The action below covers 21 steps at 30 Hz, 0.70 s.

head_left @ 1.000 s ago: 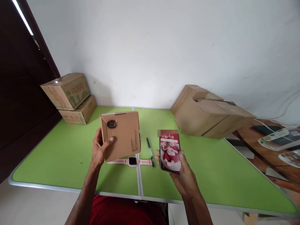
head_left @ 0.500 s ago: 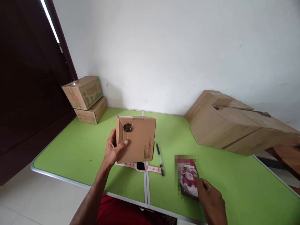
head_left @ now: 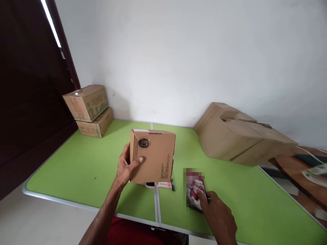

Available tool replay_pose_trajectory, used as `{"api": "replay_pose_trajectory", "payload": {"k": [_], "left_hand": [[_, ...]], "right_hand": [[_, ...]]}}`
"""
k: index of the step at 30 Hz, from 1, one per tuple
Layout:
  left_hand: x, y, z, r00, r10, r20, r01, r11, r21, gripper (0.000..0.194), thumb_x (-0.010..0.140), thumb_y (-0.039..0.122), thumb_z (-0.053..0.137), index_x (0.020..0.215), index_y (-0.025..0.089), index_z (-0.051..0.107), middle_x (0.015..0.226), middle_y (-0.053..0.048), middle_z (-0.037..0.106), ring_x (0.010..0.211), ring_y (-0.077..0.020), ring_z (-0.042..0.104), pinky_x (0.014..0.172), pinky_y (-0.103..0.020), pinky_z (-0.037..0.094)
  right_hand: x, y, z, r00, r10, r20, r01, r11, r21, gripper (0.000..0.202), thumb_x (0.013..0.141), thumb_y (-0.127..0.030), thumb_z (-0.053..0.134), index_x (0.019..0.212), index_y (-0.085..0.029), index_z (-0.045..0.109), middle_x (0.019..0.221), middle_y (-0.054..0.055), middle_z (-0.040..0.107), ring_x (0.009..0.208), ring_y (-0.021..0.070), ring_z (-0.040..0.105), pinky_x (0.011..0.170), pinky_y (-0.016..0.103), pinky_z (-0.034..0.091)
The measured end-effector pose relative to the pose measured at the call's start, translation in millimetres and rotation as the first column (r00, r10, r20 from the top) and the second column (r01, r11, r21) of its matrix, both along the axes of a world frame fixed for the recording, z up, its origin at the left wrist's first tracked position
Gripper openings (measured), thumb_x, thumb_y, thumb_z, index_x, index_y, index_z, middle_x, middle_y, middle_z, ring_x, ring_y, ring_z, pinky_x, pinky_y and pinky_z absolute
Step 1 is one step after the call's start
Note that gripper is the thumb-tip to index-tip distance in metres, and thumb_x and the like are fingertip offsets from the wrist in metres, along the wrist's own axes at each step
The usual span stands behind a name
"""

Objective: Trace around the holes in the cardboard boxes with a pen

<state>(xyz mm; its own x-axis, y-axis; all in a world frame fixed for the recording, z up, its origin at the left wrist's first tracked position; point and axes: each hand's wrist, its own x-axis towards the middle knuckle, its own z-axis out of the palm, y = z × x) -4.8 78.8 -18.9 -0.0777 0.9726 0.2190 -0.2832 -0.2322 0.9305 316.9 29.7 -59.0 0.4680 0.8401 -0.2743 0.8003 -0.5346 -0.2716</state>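
Note:
My left hand (head_left: 127,166) grips the left side of a small brown cardboard box (head_left: 153,158), thumb on its front face. The box has a dark-ringed oval hole near its upper left corner and printed text at lower right. Partly hidden beneath it on the green table lies a pink-strapped watch (head_left: 165,184), with the end of a dark pen (head_left: 173,185) beside the strap. Farther right, my right hand (head_left: 217,211) is closed on a flat dark-red item (head_left: 196,192) with a picture on it; part of this item is pixelated.
Two stacked cardboard boxes (head_left: 93,103) stand at the table's back left. A large cardboard box (head_left: 230,136) lies at the back right against the wall. The green table (head_left: 76,170) has a metal edge and a centre seam. Brown furniture (head_left: 293,170) is at far right.
The view has shifted slightly right. The small box now covers more of the watch and pen. My right hand has brought the dark-red item a little closer to the box.

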Motion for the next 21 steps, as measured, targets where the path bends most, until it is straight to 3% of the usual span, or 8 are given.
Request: {"api": "replay_pose_trajectory", "payload": {"k": [6,10,14,16,18,21], "left_hand": [[8,5,-3.6,0.999,-0.035,-0.005,0.035,0.999,-0.027,0.084,0.081,0.05,0.092,0.153,0.023,0.058,0.149,-0.017,0.068,0.129,-0.0369,0.07,0.1,-0.05,0.066],[4,6,-3.7,1.0,0.001,-0.014,-0.001,1.0,-0.024,0.078,0.081,0.051,0.091,0.147,0.023,0.061,0.146,-0.016,0.07,0.129,-0.0367,0.07,0.098,-0.048,0.066],[8,7,-4.4,0.999,-0.005,-0.042,0.004,0.999,-0.04,0.078,0.081,0.051,0.091,0.149,0.024,0.062,0.145,-0.015,0.071,0.129,-0.0365,0.07,0.096,-0.045,0.065],[12,7,-5.0,0.998,-0.018,-0.054,0.015,0.999,-0.047,0.079,0.081,0.05,0.091,0.15,0.024,0.062,0.145,-0.014,0.071,0.131,-0.0366,0.069,0.097,-0.045,0.065],[15,7,-5.2,0.998,-0.026,-0.064,0.023,0.999,-0.047,0.077,0.081,0.05,0.092,0.148,0.025,0.064,0.145,-0.014,0.072,0.132,-0.0364,0.069,0.1,-0.045,0.064],[16,5,-3.7,0.997,-0.038,-0.068,0.034,0.998,-0.052,0.075,0.081,0.049,0.092,0.147,0.025,0.065,0.145,-0.013,0.072,0.133,-0.0361,0.069,0.102,-0.045,0.064]], "right_hand": [[-7,-3,4.9,1.0,-0.026,-0.001,0.026,0.998,0.061,0.055,0.11,-0.044,0.032,0.126,-0.01,0.072,0.125,0.028,0.075,0.113,0.045,0.074,0.084,0.05,0.057],[-5,-5,3.3,0.998,-0.026,-0.049,0.033,0.99,0.14,0.051,0.107,-0.042,0.038,0.117,-0.009,0.076,0.118,0.029,0.073,0.111,0.0472,0.073,0.09,0.056,0.057],[-17,-2,7.3,0.988,-0.042,-0.151,0.09,0.941,0.325,0.057,0.103,-0.049,0.041,0.121,-0.006,0.075,0.128,0.036,0.067,0.134,0.0554,0.059,0.102,0.069,0.052],[-30,3,12.8,0.963,0.031,-0.269,0.092,0.896,0.435,0.064,0.101,-0.06,0.046,0.127,-0.009,0.073,0.136,0.033,0.067,0.137,0.0497,0.059,0.111,0.065,0.051],[-46,9,20.4,0.893,0.165,-0.419,0.087,0.85,0.519,0.071,0.102,-0.073,0.046,0.135,-0.016,0.072,0.143,0.024,0.071,0.133,0.04,0.067,0.112,0.054,0.055],[-67,18,33.3,0.654,0.371,-0.659,0.132,0.802,0.582,0.073,0.103,-0.08,0.049,0.148,-0.026,0.067,0.155,0.015,0.069,0.138,0.0352,0.067,0.113,0.05,0.057]]}}
